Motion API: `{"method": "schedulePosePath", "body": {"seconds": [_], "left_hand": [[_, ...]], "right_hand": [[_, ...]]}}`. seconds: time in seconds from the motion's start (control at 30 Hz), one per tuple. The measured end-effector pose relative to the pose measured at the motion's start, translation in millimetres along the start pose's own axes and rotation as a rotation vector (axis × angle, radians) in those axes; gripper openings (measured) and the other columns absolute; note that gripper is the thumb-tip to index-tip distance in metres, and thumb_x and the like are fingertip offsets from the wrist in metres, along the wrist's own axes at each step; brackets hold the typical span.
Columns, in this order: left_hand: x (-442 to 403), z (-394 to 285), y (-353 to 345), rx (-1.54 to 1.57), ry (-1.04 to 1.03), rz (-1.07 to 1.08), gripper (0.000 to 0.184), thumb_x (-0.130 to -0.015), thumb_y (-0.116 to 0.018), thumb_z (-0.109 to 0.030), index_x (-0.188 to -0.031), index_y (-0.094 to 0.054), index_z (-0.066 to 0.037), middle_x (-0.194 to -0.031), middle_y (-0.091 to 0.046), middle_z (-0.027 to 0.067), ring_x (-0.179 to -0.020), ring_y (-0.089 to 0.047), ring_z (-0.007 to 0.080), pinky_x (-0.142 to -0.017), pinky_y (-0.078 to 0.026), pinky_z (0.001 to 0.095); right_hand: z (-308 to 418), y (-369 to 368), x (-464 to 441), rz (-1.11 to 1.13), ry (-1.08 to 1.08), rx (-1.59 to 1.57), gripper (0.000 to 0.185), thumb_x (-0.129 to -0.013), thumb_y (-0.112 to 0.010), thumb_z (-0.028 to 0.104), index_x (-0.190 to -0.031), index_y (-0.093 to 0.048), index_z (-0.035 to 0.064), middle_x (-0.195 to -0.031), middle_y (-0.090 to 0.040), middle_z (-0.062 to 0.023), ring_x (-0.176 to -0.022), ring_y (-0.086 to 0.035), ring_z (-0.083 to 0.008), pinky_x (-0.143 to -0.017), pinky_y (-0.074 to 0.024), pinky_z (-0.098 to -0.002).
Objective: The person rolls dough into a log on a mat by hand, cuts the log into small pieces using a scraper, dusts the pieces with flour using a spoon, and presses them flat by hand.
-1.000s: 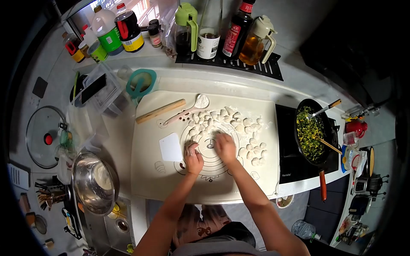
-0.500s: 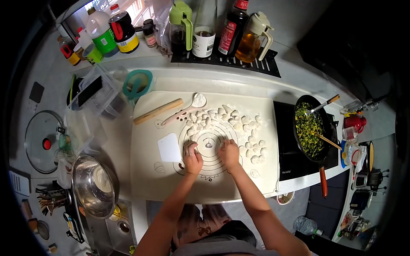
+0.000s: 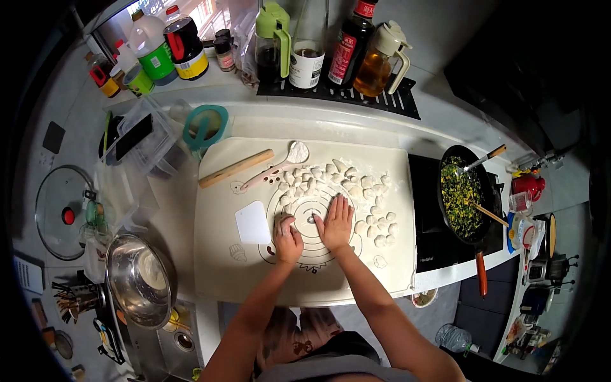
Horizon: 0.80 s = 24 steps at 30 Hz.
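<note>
My right hand lies flat on the ringed pastry mat, fingers stretched out and thumb apart; whatever is under the palm is hidden. Curled fingers close my left hand at the left of the printed rings, and what they hold, if anything, cannot be made out. Small floured dough pieces lie scattered beyond and to the right of my hands. A white dough scraper rests just left of my left hand. Farther back are a wooden rolling pin and a scoop of flour.
At the right, a wok of chopped green and yellow filling sits on the black cooktop with a spatula and chopsticks. A steel bowl stands left of the mat. Bottles line the back ledge beside clear containers.
My right hand has gone from closed fingers to a flat, spread palm, at about the same place on the mat. My left hand stays curled, barely moved.
</note>
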<state>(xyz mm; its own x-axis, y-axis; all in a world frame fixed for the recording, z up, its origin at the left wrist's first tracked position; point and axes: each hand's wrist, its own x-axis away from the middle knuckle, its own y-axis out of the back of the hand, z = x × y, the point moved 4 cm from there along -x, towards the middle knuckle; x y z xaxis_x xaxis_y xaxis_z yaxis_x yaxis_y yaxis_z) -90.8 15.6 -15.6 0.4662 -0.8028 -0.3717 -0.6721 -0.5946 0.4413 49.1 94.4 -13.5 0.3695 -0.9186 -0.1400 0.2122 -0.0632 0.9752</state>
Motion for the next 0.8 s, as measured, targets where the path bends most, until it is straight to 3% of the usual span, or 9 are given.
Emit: {"method": "schedulePosePath", "body": {"seconds": [0.13, 0.17, 0.27, 0.3, 0.33, 0.4, 0.5, 0.63, 0.8], "left_hand": [[2, -2, 1, -0.027, -0.030, 0.014, 0.036, -0.074, -0.047, 0.004, -0.109, -0.051, 0.002, -0.106, -0.056, 0.0232, -0.101, -0.054, 0.0405, -0.092, -0.042, 0.0457], [3, -1, 0, -0.031, -0.035, 0.021, 0.036, -0.073, -0.047, 0.004, -0.110, -0.050, 0.002, -0.107, -0.056, 0.0227, -0.101, -0.053, 0.0405, -0.093, -0.042, 0.0457], [3, -1, -1, -0.022, -0.055, 0.003, 0.036, -0.075, -0.048, 0.003, -0.110, -0.050, -0.002, -0.107, -0.056, 0.0196, -0.102, -0.054, 0.0388, -0.090, -0.043, 0.0460], [4, -1, -1, -0.027, -0.046, 0.011, 0.036, -0.074, -0.049, 0.003, -0.110, -0.050, -0.002, -0.107, -0.056, 0.0193, -0.102, -0.054, 0.0387, -0.090, -0.043, 0.0461], [4, 0, -1, -0.030, -0.038, 0.016, 0.036, -0.074, -0.049, 0.003, -0.109, -0.050, -0.003, -0.107, -0.056, 0.0191, -0.102, -0.053, 0.0387, -0.091, -0.043, 0.0462], [3, 0, -3, -0.036, -0.040, 0.021, 0.036, -0.073, -0.049, 0.002, -0.109, -0.050, -0.003, -0.107, -0.056, 0.0186, -0.102, -0.053, 0.0386, -0.091, -0.043, 0.0463], [2, -1, -2, -0.026, -0.053, 0.022, 0.036, -0.073, -0.049, 0.002, -0.108, -0.051, -0.003, -0.107, -0.056, 0.0183, -0.102, -0.053, 0.0384, -0.090, -0.043, 0.0463], [-1, -2, -1, -0.040, -0.078, 0.016, 0.035, -0.073, -0.049, 0.002, -0.107, -0.051, -0.003, -0.106, -0.057, 0.0185, -0.100, -0.054, 0.0385, -0.089, -0.043, 0.0462], [0, -4, 0, -0.044, -0.053, 0.023, 0.033, -0.073, -0.048, 0.001, -0.106, -0.052, -0.002, -0.106, -0.057, 0.0186, -0.099, -0.054, 0.0386, -0.088, -0.044, 0.0462]], "right_hand": [[-6, -3, -7, 0.129, -0.031, -0.084, 0.077, -0.094, -0.041, 0.049, -0.143, -0.025, -0.0087, -0.150, -0.024, -0.0254, -0.141, -0.020, -0.0373, -0.114, -0.0150, -0.0493], [-10, -1, -4, 0.102, -0.003, -0.208, 0.069, -0.094, -0.044, 0.039, -0.142, -0.026, -0.0079, -0.150, -0.024, -0.0258, -0.140, -0.022, -0.0388, -0.114, -0.0160, -0.0509], [-33, -3, 12, 0.116, 0.122, -0.081, 0.060, -0.094, -0.045, 0.030, -0.141, -0.031, -0.0057, -0.150, -0.027, -0.0229, -0.139, -0.025, -0.0376, -0.113, -0.0177, -0.0512], [-44, 4, 13, 0.059, 0.019, -0.033, 0.054, -0.093, -0.046, 0.022, -0.139, -0.036, -0.0037, -0.149, -0.031, -0.0207, -0.138, -0.029, -0.0358, -0.113, -0.0196, -0.0516], [-55, 11, 13, 0.004, -0.085, 0.036, 0.055, -0.093, -0.046, 0.023, -0.139, -0.036, -0.0039, -0.147, -0.034, -0.0213, -0.138, -0.029, -0.0342, -0.113, -0.0179, -0.0525], [-69, 22, 7, -0.150, -0.088, 0.188, 0.050, -0.087, -0.053, 0.018, -0.133, -0.045, -0.0009, -0.141, -0.042, -0.0193, -0.131, -0.040, -0.0325, -0.109, -0.0294, -0.0481], [-67, 39, -28, -0.210, -0.011, -0.258, 0.043, -0.080, -0.062, 0.013, -0.121, -0.056, 0.0030, -0.120, -0.057, -0.0174, -0.107, -0.056, -0.0342, -0.092, -0.0447, -0.0437], [-65, 31, -69, -0.325, -0.052, -0.158, 0.040, -0.073, -0.070, 0.015, -0.111, -0.062, 0.0056, -0.091, -0.059, -0.0136, -0.082, -0.058, -0.0316, -0.072, -0.0477, -0.0421], [-55, 26, -76, -0.197, 0.015, -0.207, 0.034, -0.071, -0.070, 0.013, -0.102, -0.063, 0.0033, -0.089, -0.060, -0.0153, -0.081, -0.059, -0.0329, -0.071, -0.0484, -0.0426]]}}
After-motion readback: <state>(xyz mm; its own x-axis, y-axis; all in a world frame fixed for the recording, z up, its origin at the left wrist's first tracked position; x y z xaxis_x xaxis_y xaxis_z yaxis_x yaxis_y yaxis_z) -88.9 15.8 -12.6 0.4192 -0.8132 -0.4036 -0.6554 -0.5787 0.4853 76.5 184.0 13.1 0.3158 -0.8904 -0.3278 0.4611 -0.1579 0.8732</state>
